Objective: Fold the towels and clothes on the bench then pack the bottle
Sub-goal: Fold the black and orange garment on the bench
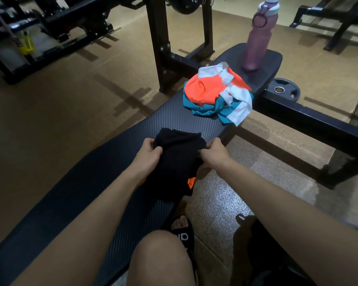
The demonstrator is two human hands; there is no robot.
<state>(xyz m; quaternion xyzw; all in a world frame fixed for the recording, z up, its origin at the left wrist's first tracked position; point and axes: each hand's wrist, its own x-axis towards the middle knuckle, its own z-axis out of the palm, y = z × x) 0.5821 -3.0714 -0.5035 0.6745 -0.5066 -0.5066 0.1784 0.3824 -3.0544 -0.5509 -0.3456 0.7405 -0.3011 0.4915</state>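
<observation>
Black garment [180, 159]: bunched, held over the near half of the counter [70, 195], lower part draping onto the pad; a small orange patch showing at its lower right edge.

Left hand [148, 154]: grip clamped on the garment's left side, fingers curled into the cloth, thumb on top.

Right hand [214, 154]: grip clamped on the garment's right side, fingers pinching a fold; both hands level with each other, the cloth stretched between them.

Crumpled clothing pile [217, 93]: orange, teal and white fabric, unfolded, lying on the far part of the counter, well apart from the black garment; a white corner hanging over the counter's right edge.

Bottle [258, 36]: pinkish-purple, upright at the far end of the counter, just beyond the pile; pale lid on, with a loop strap hanging at the neck.

Counter: long black padded surface with ribbed texture, running diagonally from lower left to upper right.

Black metal frame [310, 120]: beam and uprights beside and behind the counter's far end (gym apparatus).

Weight plate [285, 89]: black, lying on the floor to the right of the counter's far end, partly behind the beam.

Person's knee [163, 256]: bare, at bottom centre; a foot in a black sandal [184, 234] on the speckled floor just beyond it.

Further dark equipment at upper left and upper right, details unclear.
</observation>
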